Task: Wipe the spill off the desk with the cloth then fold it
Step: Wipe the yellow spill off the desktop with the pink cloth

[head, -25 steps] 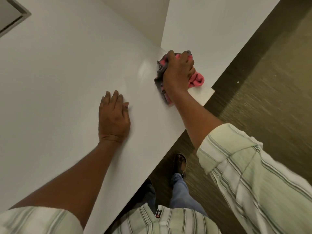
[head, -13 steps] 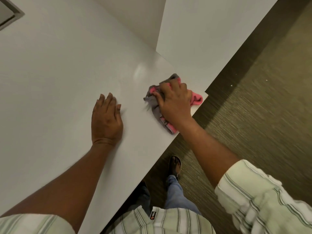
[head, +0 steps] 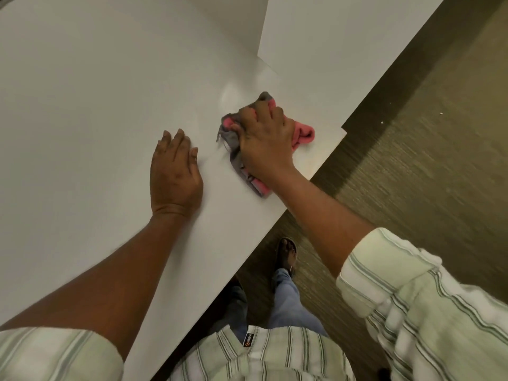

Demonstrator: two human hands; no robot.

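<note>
A crumpled pink and grey cloth (head: 301, 133) lies on the white desk (head: 82, 119) near its right corner. My right hand (head: 265, 141) presses down on the cloth and grips it, covering its middle. My left hand (head: 174, 174) rests flat on the desk, palm down, fingers together, a short way left of the cloth. A faint glossy patch (head: 233, 94) shows on the desk just beyond the cloth; I cannot tell whether it is liquid or a reflection.
A white partition panel (head: 330, 37) stands upright at the desk's far right end. The desk's front edge (head: 220, 270) runs diagonally, with dark floor (head: 412, 160) beyond it. My legs and a sandalled foot (head: 287, 254) are below the edge.
My right hand has dragged the cloth from beside the partition back toward me and leftward, closer to my left hand. My left hand has stayed flat in place.
</note>
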